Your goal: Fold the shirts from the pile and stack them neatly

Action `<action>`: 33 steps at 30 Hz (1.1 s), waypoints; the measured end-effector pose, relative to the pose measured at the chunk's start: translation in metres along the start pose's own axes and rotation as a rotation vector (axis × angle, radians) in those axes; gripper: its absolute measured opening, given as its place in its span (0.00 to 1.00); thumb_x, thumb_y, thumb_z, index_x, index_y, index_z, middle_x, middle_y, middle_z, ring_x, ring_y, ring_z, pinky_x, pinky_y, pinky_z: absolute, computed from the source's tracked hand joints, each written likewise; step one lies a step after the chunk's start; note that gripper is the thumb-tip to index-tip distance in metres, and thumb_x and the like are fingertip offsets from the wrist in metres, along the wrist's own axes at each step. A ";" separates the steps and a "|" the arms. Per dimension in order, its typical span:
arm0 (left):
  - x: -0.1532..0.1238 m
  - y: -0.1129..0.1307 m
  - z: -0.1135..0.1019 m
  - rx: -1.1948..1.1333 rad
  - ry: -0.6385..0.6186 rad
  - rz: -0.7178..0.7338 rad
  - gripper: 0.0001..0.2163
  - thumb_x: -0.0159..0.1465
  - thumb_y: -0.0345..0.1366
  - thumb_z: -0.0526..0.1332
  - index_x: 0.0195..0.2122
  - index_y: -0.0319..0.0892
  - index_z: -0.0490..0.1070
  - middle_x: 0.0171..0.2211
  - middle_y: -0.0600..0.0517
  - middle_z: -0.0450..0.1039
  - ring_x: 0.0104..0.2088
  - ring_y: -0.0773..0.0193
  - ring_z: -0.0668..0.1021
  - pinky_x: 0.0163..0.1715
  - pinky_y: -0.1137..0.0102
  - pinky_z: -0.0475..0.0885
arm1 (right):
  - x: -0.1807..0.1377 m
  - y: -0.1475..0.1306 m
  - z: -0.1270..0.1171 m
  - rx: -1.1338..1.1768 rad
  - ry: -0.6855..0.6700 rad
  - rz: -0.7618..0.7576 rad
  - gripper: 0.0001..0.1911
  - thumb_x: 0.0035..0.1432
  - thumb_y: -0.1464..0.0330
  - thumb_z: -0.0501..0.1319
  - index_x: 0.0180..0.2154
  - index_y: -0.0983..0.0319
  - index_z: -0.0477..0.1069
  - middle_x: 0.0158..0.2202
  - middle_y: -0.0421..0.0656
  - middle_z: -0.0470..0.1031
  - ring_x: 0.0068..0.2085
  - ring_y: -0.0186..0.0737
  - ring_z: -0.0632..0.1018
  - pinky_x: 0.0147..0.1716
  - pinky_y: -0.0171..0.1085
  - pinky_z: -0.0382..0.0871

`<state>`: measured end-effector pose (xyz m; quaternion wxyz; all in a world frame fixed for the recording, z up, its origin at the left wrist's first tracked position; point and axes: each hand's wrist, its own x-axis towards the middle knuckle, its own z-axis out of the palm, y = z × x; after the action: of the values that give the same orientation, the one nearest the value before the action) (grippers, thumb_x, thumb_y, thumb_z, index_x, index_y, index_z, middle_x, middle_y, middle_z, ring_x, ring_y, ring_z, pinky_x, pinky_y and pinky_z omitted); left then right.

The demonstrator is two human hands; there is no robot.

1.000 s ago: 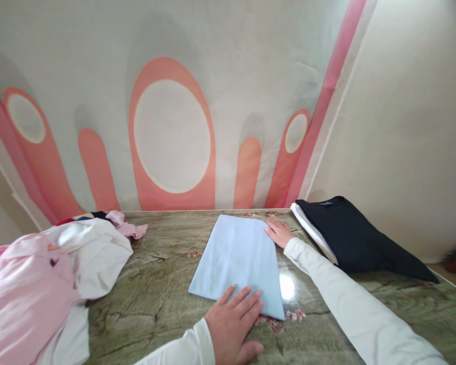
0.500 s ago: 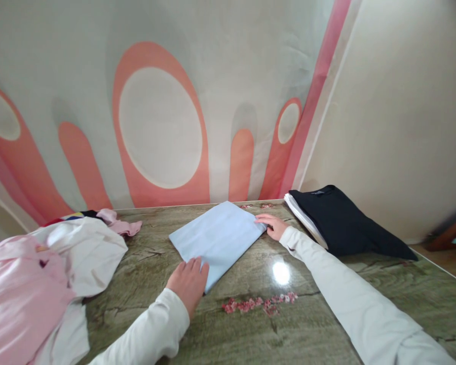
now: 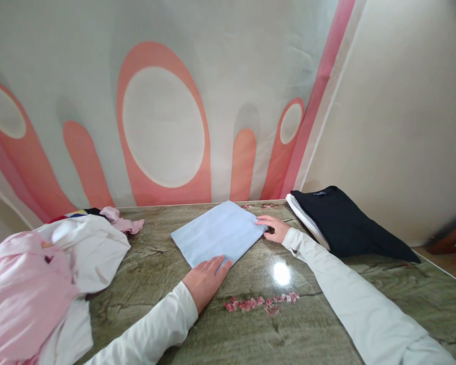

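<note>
A light blue folded garment (image 3: 216, 230) lies on the table in front of me, turned at a slant. My left hand (image 3: 207, 281) rests on its near edge, fingers stretched out and lying flat over the cloth. At the garment's right corner is my right hand (image 3: 274, 229), its fingers over the cloth and the thumb below, pinching that corner. The part of the near edge beneath my left hand is hidden.
To the left lies a loose heap of clothes, with a pink garment (image 3: 26, 284) and a white garment (image 3: 95, 253). A black folded garment (image 3: 349, 223) sits over white cloth on the right. The wood-patterned table (image 3: 251, 334) meets a patterned wall behind.
My left hand has moved right and slightly away from me along the near edge. The near corner that stuck out beside it is now tucked in. My right hand stays at the right corner.
</note>
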<state>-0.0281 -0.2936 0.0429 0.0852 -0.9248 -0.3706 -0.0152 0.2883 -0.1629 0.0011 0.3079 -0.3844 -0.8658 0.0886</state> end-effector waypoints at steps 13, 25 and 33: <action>-0.014 -0.061 -0.023 0.053 -0.256 -0.325 0.18 0.55 0.19 0.49 0.44 0.37 0.68 0.48 0.41 0.68 0.48 0.57 0.71 0.47 0.61 0.65 | 0.014 -0.040 -0.003 -0.266 -0.140 -0.174 0.24 0.42 0.72 0.57 0.46 0.59 0.68 0.45 0.45 0.72 0.46 0.45 0.71 0.47 0.44 0.58; 0.035 0.014 -0.019 -0.068 0.002 -0.193 0.32 0.55 0.30 0.54 0.60 0.35 0.44 0.59 0.39 0.49 0.58 0.54 0.56 0.54 0.58 0.55 | 0.018 -0.100 0.008 -0.445 -0.148 -0.287 0.08 0.43 0.71 0.54 0.28 0.62 0.70 0.26 0.44 0.72 0.30 0.40 0.71 0.34 0.39 0.58; 0.056 0.008 0.008 -0.223 0.088 -0.151 0.20 0.56 0.23 0.50 0.51 0.35 0.59 0.53 0.41 0.62 0.54 0.59 0.64 0.53 0.62 0.60 | 0.019 -0.134 0.009 -0.200 -0.173 -0.327 0.08 0.45 0.68 0.57 0.30 0.62 0.70 0.28 0.44 0.73 0.31 0.39 0.72 0.34 0.38 0.61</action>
<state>0.0172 -0.2599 0.0394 -0.0035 -0.8963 -0.4312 -0.1031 0.1909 -0.2412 0.0547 0.2030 -0.2582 -0.9444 -0.0162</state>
